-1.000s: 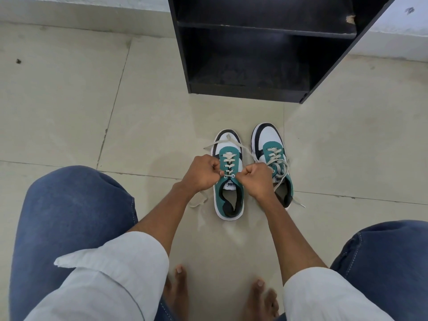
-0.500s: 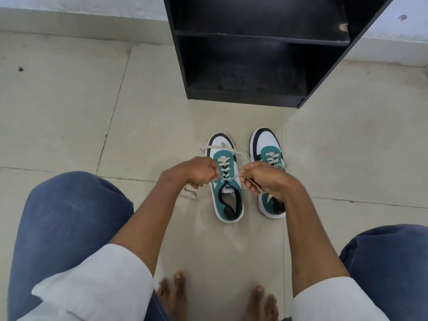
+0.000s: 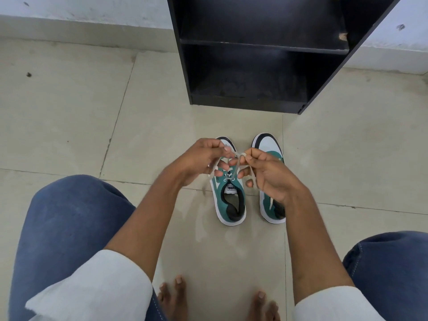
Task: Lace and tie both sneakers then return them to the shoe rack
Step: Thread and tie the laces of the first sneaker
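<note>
A: Item one, left sneaker [image 3: 231,205]?
B: Teal, white and black, flat on the tile floor [image 3: 69,112], toe toward the rack [image 3: 254,54]. Heel opening faces the person; tongue label visible. Toe partly hidden by the hands.

A: Its lace [image 3: 234,169]?
B: Cream, drawn up from the top eyelets, both ends lifted above the shoe. Whether a knot has formed, cannot tell.

A: Left hand [image 3: 203,158]?
B: Raised over the left sneaker, fingers curled, pinching one lace end.

A: Right hand [image 3: 268,172]?
B: Opposite, thumb and forefinger closed on the other lace end; a strand loops over a fingertip. The two hands nearly meet at the fingertips.

A: Right sneaker [image 3: 268,144]?
B: Just beside the left one, parallel, same colours. Its middle is covered by the right hand, so its lacing cannot be judged.

A: Rack?
B: Black, open-fronted, beyond the sneakers, against the wall; two shelves show, both dark inside.

A: Remainder?
B: Blue-trousered knees [image 3: 69,228] either side, white sleeves [image 3: 92,286], bare feet [image 3: 176,295] at the bottom.
</note>
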